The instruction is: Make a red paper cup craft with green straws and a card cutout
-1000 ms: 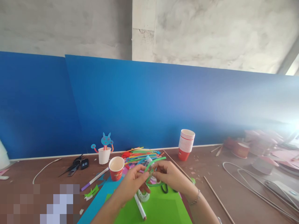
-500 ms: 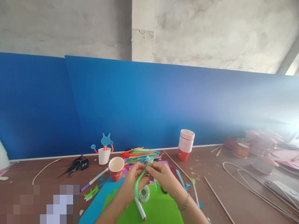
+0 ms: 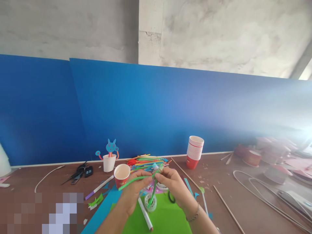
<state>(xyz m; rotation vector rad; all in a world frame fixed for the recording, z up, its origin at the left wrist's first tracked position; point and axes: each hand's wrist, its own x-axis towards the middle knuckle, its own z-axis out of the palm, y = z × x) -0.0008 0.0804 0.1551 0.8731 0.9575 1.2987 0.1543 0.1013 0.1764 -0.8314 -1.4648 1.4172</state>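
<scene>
My left hand [image 3: 134,187] and my right hand [image 3: 169,182] meet above the sheets of coloured paper, both closed on green straws [image 3: 133,182]. One straw length points left past my left hand, and another hangs down between the hands. Something clear and greenish shows at my right fingertips, too small to make out. Beneath the hands lie a tape roll [image 3: 153,208] and a white marker [image 3: 145,214] on green paper [image 3: 170,214]. Behind them is a pile of coloured straws [image 3: 146,159].
A paper cup [image 3: 122,173] stands left of my hands, near a white cup [image 3: 109,163] holding a blue cat figure. Scissors [image 3: 79,172] lie farther left. Stacked cups [image 3: 195,151] stand at the back right. Thin sticks [image 3: 226,206] and a white cable [image 3: 258,191] lie to the right.
The straw that curved down in front of my left hand now points out to the left. Another green length hangs over the tape roll. My hands stay close together.
</scene>
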